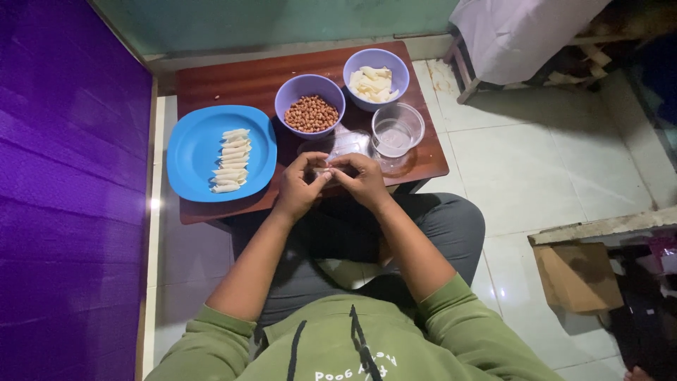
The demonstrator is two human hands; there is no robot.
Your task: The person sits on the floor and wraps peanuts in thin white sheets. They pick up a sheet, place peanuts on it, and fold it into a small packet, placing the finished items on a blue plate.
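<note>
- Dark red-brown wood makes the low table (211, 81), set against a purple wall (63, 176) on the left; its top is smooth and slightly glossy, and it stands right in front of the seated person's knees, so everything on it is within easy reach.
- Both hands meet over the near edge of the table. The left hand (297, 187) and the right hand (363, 180) are curled in, fingertips pinched together on a small pale wrap (322, 171), mostly hidden between them; the grip is narrow and tight, as suits pressing or rolling something thin and soft.
- Just beyond the hands lies a sheet of clear plastic (345, 143), crinkled and shiny.
- On the left, a round blue plate (190, 152) holds a neat column of pale finished rolls (231, 161), laid side by side, likely so they do not stick or unroll.
- At the far middle, a lavender bowl (289, 95) is filled with small brown peanuts (312, 114), rounded and matte.
- To its right, a second lavender bowl (403, 70) holds flat, pale pastry pieces (371, 83), loosely heaped.
- Near that, a clear glass bowl (417, 120) stands with what looks like a little water, close to the right hand for dipping.
- Pale floor tiles (550, 162) lie to the right, with a brown cardboard box (577, 276) near the right edge.
- Olive-green sleeves (465, 317) are pushed up to the elbows, leaving the forearms bare.
</note>
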